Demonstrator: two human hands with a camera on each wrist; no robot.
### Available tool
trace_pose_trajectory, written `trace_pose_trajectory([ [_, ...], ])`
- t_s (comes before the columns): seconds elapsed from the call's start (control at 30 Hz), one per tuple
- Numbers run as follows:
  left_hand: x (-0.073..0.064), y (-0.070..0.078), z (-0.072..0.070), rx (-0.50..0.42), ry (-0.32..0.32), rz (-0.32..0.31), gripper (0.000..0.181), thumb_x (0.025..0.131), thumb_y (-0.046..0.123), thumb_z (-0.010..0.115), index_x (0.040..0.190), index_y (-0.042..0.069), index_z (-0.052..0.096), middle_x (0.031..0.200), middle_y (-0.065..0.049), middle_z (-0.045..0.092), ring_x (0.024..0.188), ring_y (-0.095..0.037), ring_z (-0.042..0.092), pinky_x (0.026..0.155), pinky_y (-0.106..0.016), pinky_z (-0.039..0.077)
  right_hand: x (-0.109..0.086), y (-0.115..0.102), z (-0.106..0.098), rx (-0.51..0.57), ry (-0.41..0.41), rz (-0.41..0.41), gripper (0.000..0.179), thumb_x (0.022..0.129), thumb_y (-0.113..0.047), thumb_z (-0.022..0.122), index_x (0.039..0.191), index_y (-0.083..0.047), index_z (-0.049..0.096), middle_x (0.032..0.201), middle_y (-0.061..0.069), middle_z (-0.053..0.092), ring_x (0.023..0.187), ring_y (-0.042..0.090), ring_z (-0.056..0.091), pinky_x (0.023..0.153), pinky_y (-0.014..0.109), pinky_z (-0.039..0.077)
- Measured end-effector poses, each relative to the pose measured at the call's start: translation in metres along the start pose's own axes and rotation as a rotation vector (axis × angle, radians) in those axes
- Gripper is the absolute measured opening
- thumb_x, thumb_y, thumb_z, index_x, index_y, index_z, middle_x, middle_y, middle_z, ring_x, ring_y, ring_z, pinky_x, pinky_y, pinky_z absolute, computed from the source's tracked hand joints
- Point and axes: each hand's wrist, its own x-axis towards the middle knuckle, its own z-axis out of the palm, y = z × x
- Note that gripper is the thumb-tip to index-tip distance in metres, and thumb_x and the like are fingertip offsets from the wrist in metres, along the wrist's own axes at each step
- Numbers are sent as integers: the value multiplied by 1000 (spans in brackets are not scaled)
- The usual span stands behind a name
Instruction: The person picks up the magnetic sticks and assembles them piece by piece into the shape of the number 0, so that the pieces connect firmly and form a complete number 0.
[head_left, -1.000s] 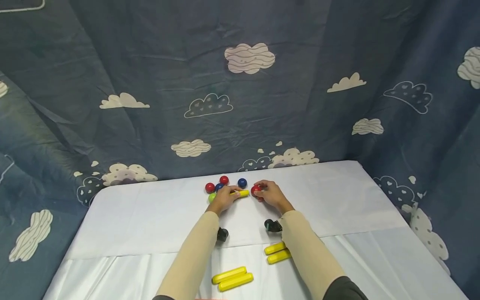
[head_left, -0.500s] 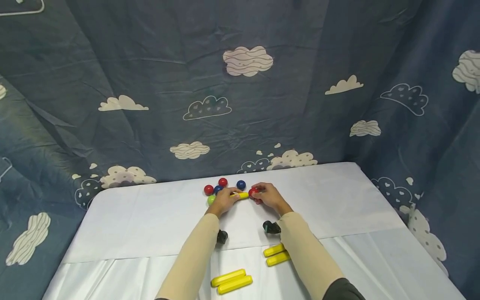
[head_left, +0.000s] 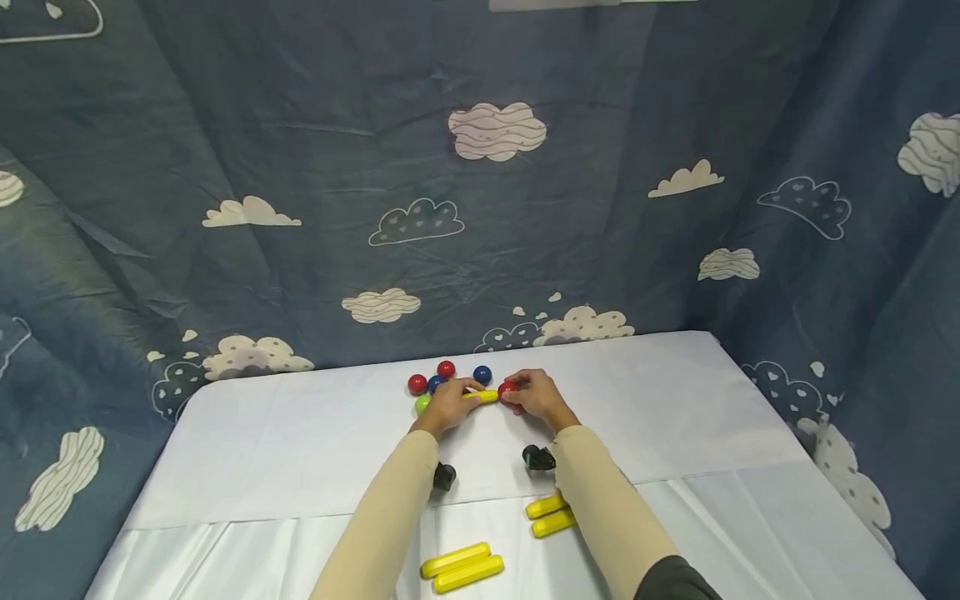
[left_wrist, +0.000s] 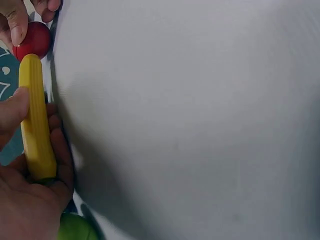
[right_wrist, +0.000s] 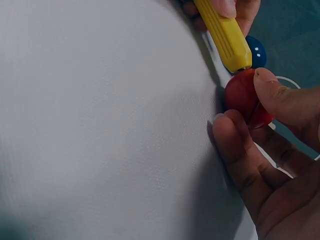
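My left hand grips a yellow ribbed stick, its thumb along one side and the fingers curled under it. A red ball is pinched between the thumb and fingers of my right hand. One end of the stick meets the ball in both wrist views; a bit of dark metal shows at that end in the right wrist view. Right by the left hand lies a green ball, partly covered by it in the head view. A blue ball sits just behind the stick.
Two red balls, one of them the nearer red ball, and another blue ball cluster beyond my left hand. Two yellow sticks lie near the front, and two more yellow sticks beside my right forearm. A patterned curtain hangs behind the white table.
The red ball in my right hand has moved left onto the end of the yellow stick, closing the small gap between them. My left hand keeps its hold on the stick.
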Motion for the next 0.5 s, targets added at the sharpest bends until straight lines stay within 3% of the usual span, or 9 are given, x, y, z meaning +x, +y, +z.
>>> trace_pose_trajectory([
  [0.2, -1, 8, -10, 41, -19, 5, 26, 93, 14, 64, 119, 13, 64, 106, -9, 64, 99, -23, 57, 95, -41, 46, 3, -2, -1, 27, -10, 6, 33, 87, -7, 71, 117, 1, 63, 105, 17, 60, 62, 16, 55, 56, 22, 50],
  [0.5, -14, 5, -34, 101, -9, 101, 27, 89, 12, 68, 117, 11, 67, 109, -10, 64, 103, -26, 56, 94, -42, 44, 4, 0, 0, 69, -30, 57, 35, 87, -8, 71, 119, 1, 62, 107, 18, 60, 65, 17, 56, 58, 22, 52],
])
